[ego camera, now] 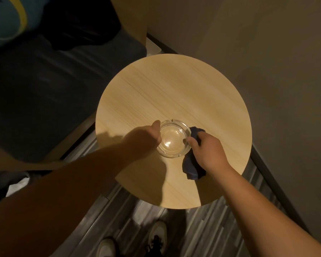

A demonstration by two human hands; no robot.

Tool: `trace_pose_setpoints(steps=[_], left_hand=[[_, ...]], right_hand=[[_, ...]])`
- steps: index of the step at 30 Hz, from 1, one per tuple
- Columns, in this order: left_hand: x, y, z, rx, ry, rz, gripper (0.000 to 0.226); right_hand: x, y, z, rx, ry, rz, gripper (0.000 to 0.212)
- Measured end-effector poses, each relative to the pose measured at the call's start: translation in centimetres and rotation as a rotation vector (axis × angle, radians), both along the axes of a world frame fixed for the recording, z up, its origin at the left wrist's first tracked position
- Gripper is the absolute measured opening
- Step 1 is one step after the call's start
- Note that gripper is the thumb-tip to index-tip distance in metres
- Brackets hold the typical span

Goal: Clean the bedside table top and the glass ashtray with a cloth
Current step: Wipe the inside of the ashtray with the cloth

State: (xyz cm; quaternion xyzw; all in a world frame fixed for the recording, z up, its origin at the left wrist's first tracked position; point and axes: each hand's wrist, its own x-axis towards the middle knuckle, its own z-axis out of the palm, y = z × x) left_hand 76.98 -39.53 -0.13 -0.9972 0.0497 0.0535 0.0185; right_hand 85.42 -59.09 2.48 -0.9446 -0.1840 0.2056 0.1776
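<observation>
Nearest, a dark blue cloth [193, 164] is bunched up and gripped in the right hand [208, 153], with a bit of it poking out just past the knuckles. Right between both hands, the glass ashtray [174, 138] is being steadied on the round wooden table top [174, 86], its left rim grasped by the left hand [143, 140]. Probably best if the rim is kept pinned firmly while the cloth is worked round the inside, so nothing gets slid off. Beyond the hands, bare wood is left to be wiped.

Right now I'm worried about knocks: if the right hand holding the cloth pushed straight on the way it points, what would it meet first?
Probably the round clear glass ashtray: the right hand, gripping the dark blue cloth, already sits at its right rim.
</observation>
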Motion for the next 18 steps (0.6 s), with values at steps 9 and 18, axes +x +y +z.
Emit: trace_pose_setpoints(steps=[9,18], left_hand=[[1.6,0.9,0.3,-0.078,-0.054,-0.136,0.042],[2.9,-0.1,0.3,-0.358,0.051,0.092,0.024]], right_hand=[[0.8,0.8,-0.1,-0.035,-0.086,0.094,0.034],[1.1,1.8,0.5,-0.15,-0.164,0.299,0.029]])
